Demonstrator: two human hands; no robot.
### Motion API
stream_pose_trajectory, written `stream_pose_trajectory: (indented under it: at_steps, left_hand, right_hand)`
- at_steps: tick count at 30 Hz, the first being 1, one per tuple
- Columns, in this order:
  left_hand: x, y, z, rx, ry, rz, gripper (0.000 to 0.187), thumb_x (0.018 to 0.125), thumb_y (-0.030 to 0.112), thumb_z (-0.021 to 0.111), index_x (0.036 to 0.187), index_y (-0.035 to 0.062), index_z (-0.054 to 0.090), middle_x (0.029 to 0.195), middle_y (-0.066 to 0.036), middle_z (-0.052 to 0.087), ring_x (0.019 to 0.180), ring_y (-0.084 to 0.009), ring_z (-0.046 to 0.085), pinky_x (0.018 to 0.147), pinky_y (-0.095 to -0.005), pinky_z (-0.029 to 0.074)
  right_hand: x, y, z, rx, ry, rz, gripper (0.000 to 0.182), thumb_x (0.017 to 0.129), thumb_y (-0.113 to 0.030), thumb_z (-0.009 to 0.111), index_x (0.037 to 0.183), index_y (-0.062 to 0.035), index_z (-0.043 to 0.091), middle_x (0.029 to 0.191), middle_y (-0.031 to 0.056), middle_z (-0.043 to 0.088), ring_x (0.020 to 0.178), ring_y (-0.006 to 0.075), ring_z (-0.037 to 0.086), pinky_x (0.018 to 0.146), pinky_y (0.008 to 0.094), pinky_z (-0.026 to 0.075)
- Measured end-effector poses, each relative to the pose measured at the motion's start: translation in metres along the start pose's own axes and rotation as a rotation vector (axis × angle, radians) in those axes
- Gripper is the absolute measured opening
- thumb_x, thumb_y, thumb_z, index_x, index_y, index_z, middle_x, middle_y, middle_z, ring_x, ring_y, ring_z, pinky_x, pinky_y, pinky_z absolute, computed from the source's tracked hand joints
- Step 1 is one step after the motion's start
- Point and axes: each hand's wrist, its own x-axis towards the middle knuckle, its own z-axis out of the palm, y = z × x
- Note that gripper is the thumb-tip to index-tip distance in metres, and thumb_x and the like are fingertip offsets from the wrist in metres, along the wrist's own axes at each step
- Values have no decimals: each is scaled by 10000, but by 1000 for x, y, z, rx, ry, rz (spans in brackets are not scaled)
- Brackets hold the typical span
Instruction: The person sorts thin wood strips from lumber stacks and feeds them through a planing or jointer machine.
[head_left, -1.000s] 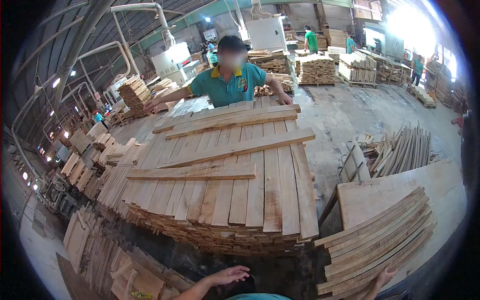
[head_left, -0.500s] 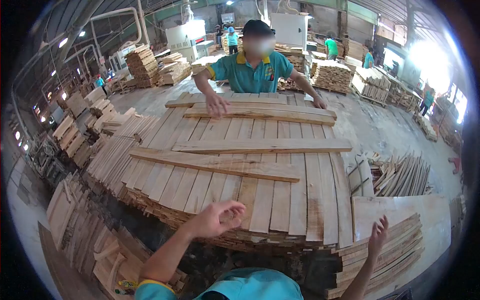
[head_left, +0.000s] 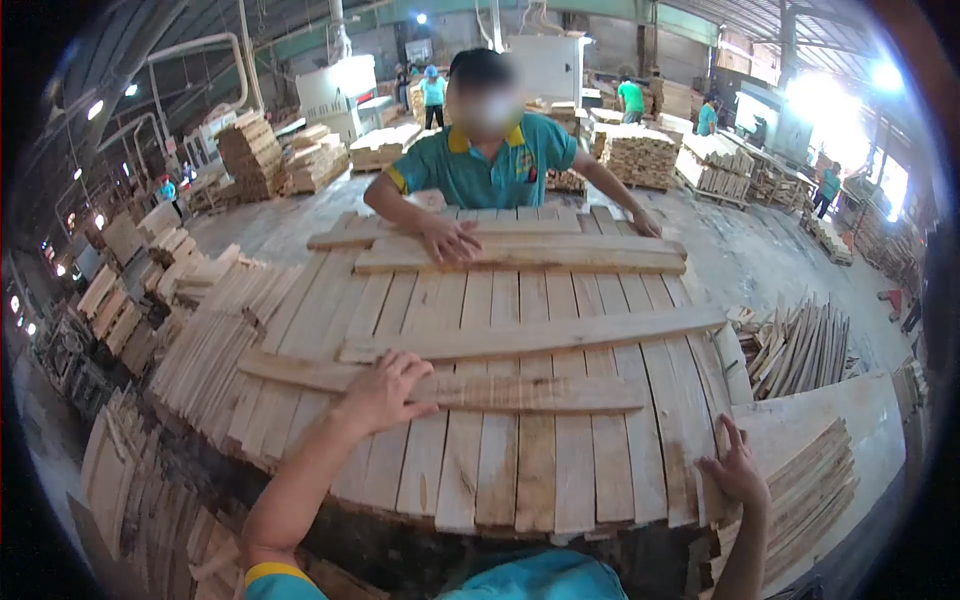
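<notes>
So the pile of boards (head_left: 545,455) was seen in the middle of the view, with its top planks laid side by side, running away from the wearer. Four loose boards were laid crosswise on top. The nearest crosswise board (head_left: 500,392) was placed toward the wearer's side of the pile, and its left part was partly covered by the left hand (head_left: 385,392). The thumb and fingers of that hand were held apart over the wood, not closed around it. The right hand (head_left: 738,468) was held open too, fingers spread, right by the pile's right edge; whether it was touched can't really be told.

The second crosswise board (head_left: 540,336) was set just beyond the nearest one, with the gap between them widened toward the right. Farther back, the third crosswise board (head_left: 570,256) was touched by one hand of a co-worker (head_left: 495,165), while the co-worker's other hand was kept near its right end. The farthest crosswise board (head_left: 520,227) was partly hidden behind it.

Off to the right, a layered batch of slats (head_left: 800,500) was rested on a pale panel (head_left: 865,415), with a heap of thin sticks (head_left: 800,350) left beyond that. More long strips (head_left: 215,345) were stacked on the left.
</notes>
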Motion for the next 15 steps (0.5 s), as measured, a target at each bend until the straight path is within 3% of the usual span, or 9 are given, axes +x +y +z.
stream_pose_trajectory:
  at_steps: [2,4,7,10,11,14,15]
  left_hand:
    - [4,-14,7,74,20,206,626,877,545,701,1249,53,594,1204,-132,587,1197,-345,548,1041,-470,464]
    - [6,-19,12,30,67,283,632,891,557,676,1230,32,582,1112,-138,602,1119,-343,586,1003,-458,496]
    - [16,-17,6,30,84,449,557,921,510,668,1204,36,596,1004,-152,591,993,-327,629,897,-417,556]
    - [39,9,-17,-77,54,429,495,909,466,705,1150,40,634,972,-144,604,960,-319,639,860,-410,569]
    - [54,20,-26,-149,127,458,442,892,417,745,1119,46,666,937,-139,601,920,-314,639,807,-407,573]
    - [105,45,-30,-231,162,456,433,880,387,768,1146,61,670,915,-146,589,891,-321,631,778,-417,566]
    - [124,53,-28,-258,162,459,438,882,400,763,1149,64,676,906,-152,583,878,-326,629,763,-422,562]
  right_hand:
    - [2,16,4,-6,10,-45,985,797,-286,843,1571,-81,269,1492,288,421,1370,467,416,1143,495,368]
    - [10,27,10,38,43,-80,997,762,-297,868,1564,-114,303,1435,256,466,1337,455,445,1112,483,402]
    - [-2,4,5,-9,106,2,990,720,-286,891,1538,-125,356,1359,232,486,1151,424,565,1005,469,463]
    - [-4,-2,6,44,159,-35,910,705,-198,863,1489,-79,417,1303,253,520,1172,426,567,1017,453,466]
    - [-6,-8,4,48,159,-30,910,705,-198,863,1489,-79,417,1303,253,520,1172,426,567,1017,453,466]
    - [-4,-18,6,81,181,24,892,683,-178,869,1465,-72,452,1293,235,523,1170,410,571,1006,441,468]
    - [-2,-10,7,69,175,21,917,684,-216,888,1478,-99,446,1266,218,523,1016,367,587,903,428,488]
